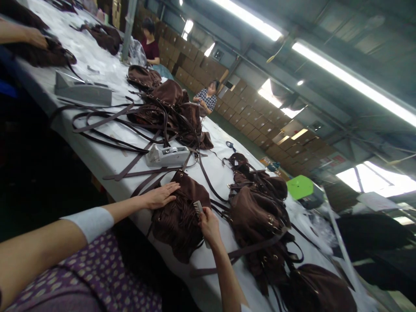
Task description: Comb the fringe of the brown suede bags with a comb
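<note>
A dark brown fringed bag [182, 216] with metal eyelets lies at the near edge of the white table. My left hand [162, 195] rests flat on its upper left part, fingers stretched out. In my right hand [208, 223] is a pale brush [198, 209], its bristles at the right side of the fringe. Just beyond the bag stands a grey tape dispenser [167, 155], with long brown straps [121, 130] around it.
Piled brown bags [169, 104] lie farther up the table, and more bags [256, 212] are on the right. A second tape dispenser [82, 91] stands at the far left. Beside it a co-worker's hand [35, 38] touches another bag. Stacked cartons [250, 108] line the back.
</note>
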`<action>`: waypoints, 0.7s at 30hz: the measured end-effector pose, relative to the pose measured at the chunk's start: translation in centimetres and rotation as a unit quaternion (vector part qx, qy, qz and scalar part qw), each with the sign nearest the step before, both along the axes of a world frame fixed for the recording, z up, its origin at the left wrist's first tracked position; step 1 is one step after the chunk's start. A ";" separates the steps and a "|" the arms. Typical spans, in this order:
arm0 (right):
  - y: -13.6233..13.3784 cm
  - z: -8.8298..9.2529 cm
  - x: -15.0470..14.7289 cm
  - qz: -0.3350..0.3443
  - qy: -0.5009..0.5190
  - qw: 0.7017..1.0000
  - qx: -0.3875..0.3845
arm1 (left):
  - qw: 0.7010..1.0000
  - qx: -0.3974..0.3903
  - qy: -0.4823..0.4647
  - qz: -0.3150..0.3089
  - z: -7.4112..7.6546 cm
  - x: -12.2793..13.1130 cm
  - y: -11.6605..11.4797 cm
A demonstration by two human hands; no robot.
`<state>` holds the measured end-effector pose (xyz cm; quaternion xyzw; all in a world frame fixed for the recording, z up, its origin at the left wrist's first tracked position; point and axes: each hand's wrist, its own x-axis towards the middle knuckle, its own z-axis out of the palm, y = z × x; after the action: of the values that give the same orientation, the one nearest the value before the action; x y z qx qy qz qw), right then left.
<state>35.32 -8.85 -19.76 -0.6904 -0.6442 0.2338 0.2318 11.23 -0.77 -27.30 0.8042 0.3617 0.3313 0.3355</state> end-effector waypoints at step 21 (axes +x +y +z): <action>-1.5 1.9 -0.9 0.036 -0.025 0.998 0.050 | 0.975 -0.068 0.178 0.114 4.2 6.2 -6.2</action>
<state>34.41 -10.39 -17.87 -0.6597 -0.6853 0.1925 0.2410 17.41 -6.98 -23.10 0.7792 0.5267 0.1937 0.2792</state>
